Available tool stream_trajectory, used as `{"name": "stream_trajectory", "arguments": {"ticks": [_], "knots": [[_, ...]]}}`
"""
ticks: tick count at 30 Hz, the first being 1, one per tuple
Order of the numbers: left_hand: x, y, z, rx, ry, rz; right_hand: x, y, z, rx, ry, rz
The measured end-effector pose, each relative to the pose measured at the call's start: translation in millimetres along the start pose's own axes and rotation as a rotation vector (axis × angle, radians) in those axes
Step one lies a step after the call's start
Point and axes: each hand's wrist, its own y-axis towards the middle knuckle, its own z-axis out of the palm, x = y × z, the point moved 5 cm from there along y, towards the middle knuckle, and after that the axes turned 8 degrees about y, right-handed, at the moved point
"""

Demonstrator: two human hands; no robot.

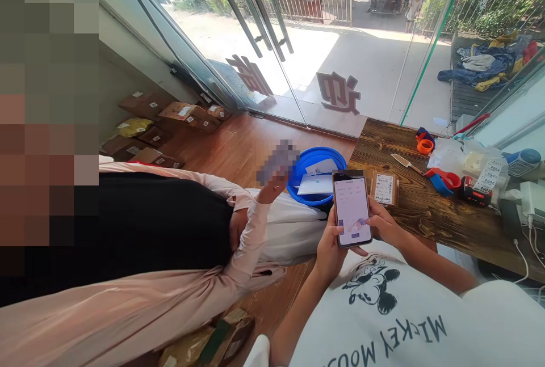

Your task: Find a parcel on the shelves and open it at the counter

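A smartphone with a lit, mostly white screen is held upright in front of my white printed shirt. My left hand wraps around its lower left edge, the thumb along the side of the screen. From the right, my right hand grips the lower edge, its thumb over the glass. Just behind the phone, a small labelled cardboard box lies on the wooden table. To its left stands a blue bin with white papers or envelopes inside. The text on the screen is too small to read.
At left, another person in a pink sleeve raises a blurred object. On the table are a knife, tape rolls and a label roll. Cardboard boxes line the wall by the glass doors. Parcels lie on the floor.
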Motion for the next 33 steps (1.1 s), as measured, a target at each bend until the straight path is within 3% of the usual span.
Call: {"name": "stream_trajectory", "arguments": {"ticks": [10, 15, 19, 33], "knots": [[-6.5, -1.3, 8.4, -0.065, 0.074, -0.019, 2.2, 2.6, -2.8, -0.068, -0.069, -0.061], [-5.9, -1.3, 8.0, -0.158, 0.180, -0.055, 1.4, 2.0, 2.5, -0.031, -0.109, -0.090], [-6.6, 0.8, 8.8, -0.112, 0.149, -0.047, 1.6, 2.4, 3.5, -0.069, -0.164, -0.130], [-5.8, 1.8, 5.7, -0.033, 0.044, -0.011, 4.0, 2.5, 2.8, -0.025, -0.070, -0.078]]}}
